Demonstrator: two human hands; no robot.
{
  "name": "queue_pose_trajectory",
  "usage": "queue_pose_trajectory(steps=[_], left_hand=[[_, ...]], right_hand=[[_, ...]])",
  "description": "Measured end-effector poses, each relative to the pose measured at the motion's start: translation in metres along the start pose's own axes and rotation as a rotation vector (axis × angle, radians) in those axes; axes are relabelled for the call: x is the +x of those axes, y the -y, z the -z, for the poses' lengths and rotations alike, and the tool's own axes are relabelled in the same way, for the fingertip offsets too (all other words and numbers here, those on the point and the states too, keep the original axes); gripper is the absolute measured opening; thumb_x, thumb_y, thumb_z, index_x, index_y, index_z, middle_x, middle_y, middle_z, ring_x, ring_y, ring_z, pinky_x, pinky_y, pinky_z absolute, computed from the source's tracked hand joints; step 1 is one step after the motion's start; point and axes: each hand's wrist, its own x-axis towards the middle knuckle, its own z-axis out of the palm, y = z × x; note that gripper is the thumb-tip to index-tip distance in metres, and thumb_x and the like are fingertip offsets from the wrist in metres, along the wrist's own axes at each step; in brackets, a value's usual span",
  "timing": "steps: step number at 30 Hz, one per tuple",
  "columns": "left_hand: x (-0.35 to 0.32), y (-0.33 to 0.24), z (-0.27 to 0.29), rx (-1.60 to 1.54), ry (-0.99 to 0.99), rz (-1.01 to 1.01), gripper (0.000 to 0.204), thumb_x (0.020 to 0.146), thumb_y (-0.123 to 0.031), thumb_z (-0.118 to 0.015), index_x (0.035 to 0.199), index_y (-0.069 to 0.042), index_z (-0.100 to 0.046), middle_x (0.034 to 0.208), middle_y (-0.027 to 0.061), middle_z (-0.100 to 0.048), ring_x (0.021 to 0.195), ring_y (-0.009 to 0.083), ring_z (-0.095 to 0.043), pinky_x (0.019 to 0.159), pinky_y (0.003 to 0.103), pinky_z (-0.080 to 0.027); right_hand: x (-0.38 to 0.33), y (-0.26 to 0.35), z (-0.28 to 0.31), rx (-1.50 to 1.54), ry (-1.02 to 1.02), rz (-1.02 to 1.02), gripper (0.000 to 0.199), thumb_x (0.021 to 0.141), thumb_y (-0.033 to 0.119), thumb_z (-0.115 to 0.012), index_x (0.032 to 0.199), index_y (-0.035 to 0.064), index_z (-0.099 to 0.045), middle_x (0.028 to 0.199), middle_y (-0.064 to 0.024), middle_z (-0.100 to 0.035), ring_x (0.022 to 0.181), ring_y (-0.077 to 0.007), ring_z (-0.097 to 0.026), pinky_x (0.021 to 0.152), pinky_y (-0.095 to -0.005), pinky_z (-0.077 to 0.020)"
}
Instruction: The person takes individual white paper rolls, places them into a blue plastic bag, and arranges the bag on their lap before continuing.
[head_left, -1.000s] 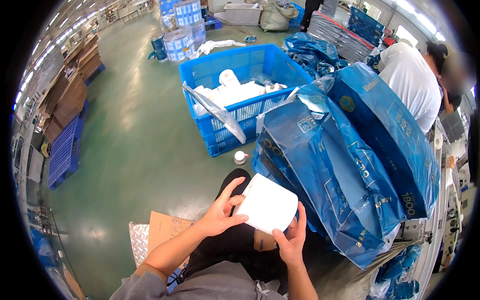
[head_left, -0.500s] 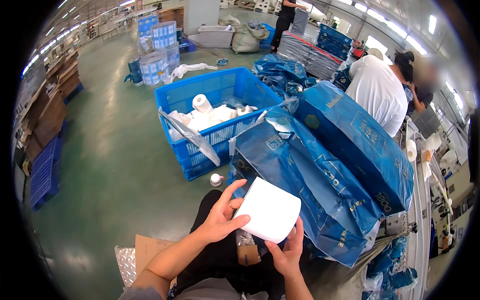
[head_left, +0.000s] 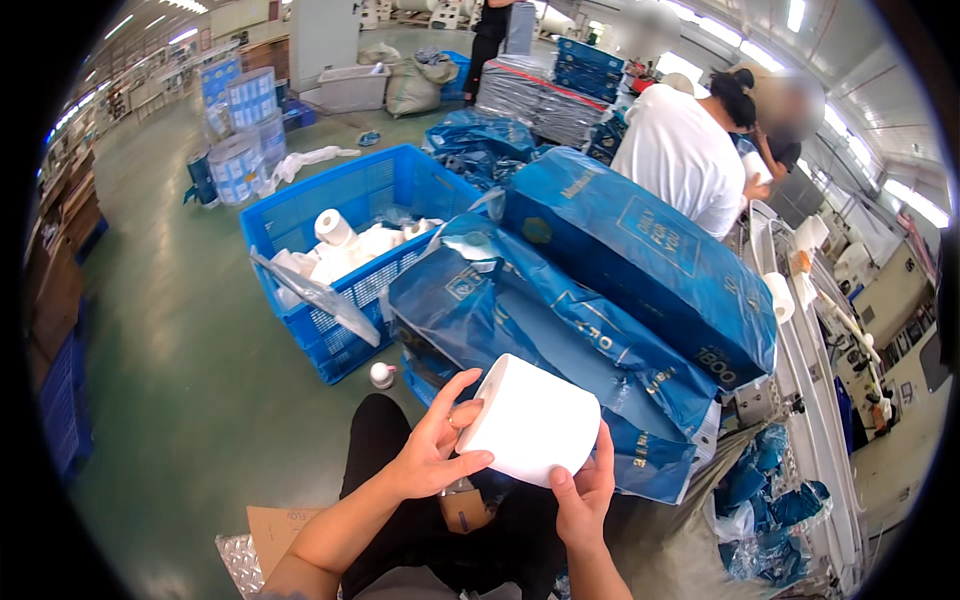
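L hand [head_left: 430, 455] is gripping a white roll [head_left: 533, 420] at its left end, thumb pressing the side, index finger reaching up by the rim; another finger may be poking into the core, but can't tell, view's poor there. R hand [head_left: 585, 490] is holding the opp. end, thumb resting on the lower side, other fingers curling behind. Roll is hanging tilted btwn both hands, over the person's lap [head_left: 515, 540] and in front of the blue pkgs [head_left: 640, 255] lying at R. Blue crate [head_left: 330, 188] is standing beyond on the green floor [head_left: 180, 400], w/ more white rolls [head_left: 335, 228] lying inside. Small white container [head_left: 381, 375] is sitting nr the crate. Co-worker in white shirt [head_left: 677, 160] is leaning at upper R, nr the machine line [head_left: 800, 400].
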Motion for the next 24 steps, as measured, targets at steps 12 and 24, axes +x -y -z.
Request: queue_pose_trajectory(steps=[12,24], left_hand=[[0.072,0.024,-0.072,-0.043,-0.025,0.316,0.061,0.09,-0.019,-0.059,0.138,-0.002,-0.026,0.107,0.0121,-0.06,0.1,0.0136,-0.054,0.085,0.027,-0.042],[0.097,0.052,-0.105,-0.007,0.22,0.397,0.077,0.084,-0.013,-0.062,0.144,-0.003,-0.014,0.119,0.0153,-0.054,0.113,0.0197,-0.049,0.098,0.034,-0.033]], right_hand=[[0.005,0.039,0.063,-0.161,-0.139,0.032,0.078,0.082,0.001,-0.063,0.142,-0.0036,-0.012,0.113,-0.0136,-0.057,0.108,-0.0191,-0.053,0.092,-0.0305,-0.0401],[-0.005,0.054,0.106,-0.042,-0.293,-0.047,0.08,0.082,0.004,-0.065,0.144,0.0035,-0.014,0.121,-0.0163,-0.053,0.114,-0.0223,-0.051,0.094,-0.0356,-0.0424]])
